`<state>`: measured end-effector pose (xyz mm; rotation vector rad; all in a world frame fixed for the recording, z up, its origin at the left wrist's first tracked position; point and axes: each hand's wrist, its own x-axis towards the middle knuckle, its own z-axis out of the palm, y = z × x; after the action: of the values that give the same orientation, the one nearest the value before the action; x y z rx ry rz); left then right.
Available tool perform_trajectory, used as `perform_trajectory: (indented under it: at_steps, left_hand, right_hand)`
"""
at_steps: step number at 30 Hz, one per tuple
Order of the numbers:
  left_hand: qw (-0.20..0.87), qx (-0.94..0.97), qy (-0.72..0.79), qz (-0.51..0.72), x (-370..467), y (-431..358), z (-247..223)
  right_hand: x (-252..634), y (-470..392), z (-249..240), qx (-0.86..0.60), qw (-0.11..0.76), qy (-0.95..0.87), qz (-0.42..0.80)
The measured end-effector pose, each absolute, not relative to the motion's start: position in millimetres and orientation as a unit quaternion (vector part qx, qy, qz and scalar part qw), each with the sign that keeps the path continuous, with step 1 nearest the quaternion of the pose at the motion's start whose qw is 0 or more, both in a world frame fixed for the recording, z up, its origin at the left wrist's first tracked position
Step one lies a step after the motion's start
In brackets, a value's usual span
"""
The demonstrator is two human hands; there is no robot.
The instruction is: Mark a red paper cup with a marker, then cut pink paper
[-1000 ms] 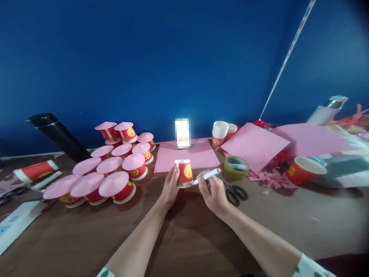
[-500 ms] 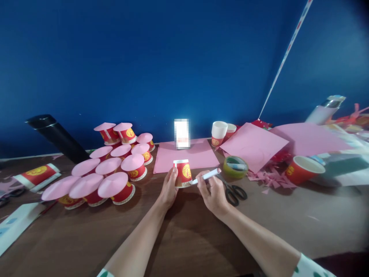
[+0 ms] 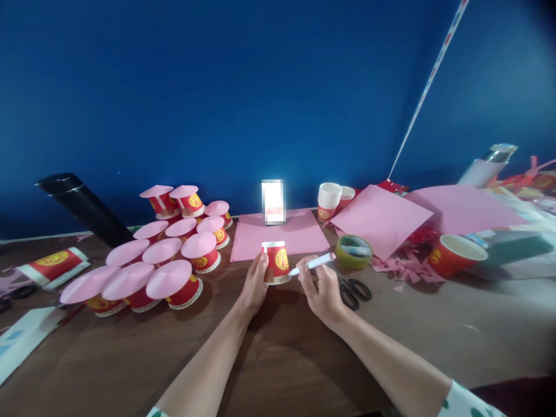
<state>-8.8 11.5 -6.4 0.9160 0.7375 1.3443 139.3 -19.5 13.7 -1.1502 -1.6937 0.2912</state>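
Observation:
My left hand [image 3: 254,285] is closed on the left side of a red paper cup [image 3: 275,262] with a gold emblem. The cup is upside down, its wide rim at the bottom. A zigzag pattern runs along the band near that rim. In my right hand [image 3: 324,289] is a white marker pen [image 3: 313,264], gripped like a pencil. Its tip points left and is at or very near the cup's lower right edge; contact is hard to make out. Black-handled scissors [image 3: 355,292] lie just right of my right hand, partly hidden by it.
Several upturned red cups with pink paper cones [image 3: 169,279] stand at left, before a tilted black flask [image 3: 82,205]. Pink sheets [image 3: 247,243] lie behind the cup. To the right are a tape roll [image 3: 353,255], stacked cups [image 3: 329,202], pink scraps [image 3: 408,269] and a red cup [image 3: 456,255].
The view has shifted very slightly. The cup and the marker stay in my hands in almost the same position, with the tip still by the lower rim.

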Motion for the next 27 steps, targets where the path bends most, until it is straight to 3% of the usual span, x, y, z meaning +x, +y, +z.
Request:
perform_trajectory:
  at_steps: [27]
  left_hand:
    - [0.646, 0.364, 0.302, 0.599, -11.4, 15.0, -11.9]
  right_hand:
    - [139.7, -19.3, 12.8, -0.469, 0.510, -0.709, 0.133]
